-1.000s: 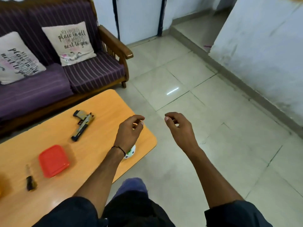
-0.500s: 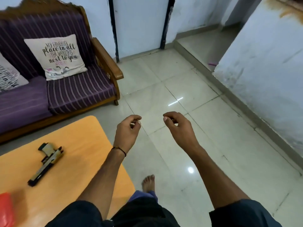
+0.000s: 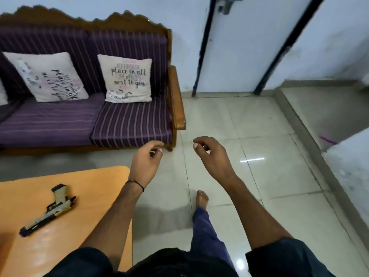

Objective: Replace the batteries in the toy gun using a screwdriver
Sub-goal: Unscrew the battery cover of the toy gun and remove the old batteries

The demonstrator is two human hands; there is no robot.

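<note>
The toy gun [image 3: 50,208] lies on its side on the orange table [image 3: 95,188], at the person's left, untouched and probably laid out ready for the work. No screwdriver shows. Farther out, over the tiled floor, the left hand [image 3: 146,158] and right hand [image 3: 211,156] hang loosely curled, grasping nothing, well apart from the gun. Beyond stands a purple sofa [image 3: 79,116].

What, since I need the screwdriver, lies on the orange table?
The toy gun lies on the table. No screwdriver shows; the left forearm covers part of the top, and more lies off-frame.
</note>
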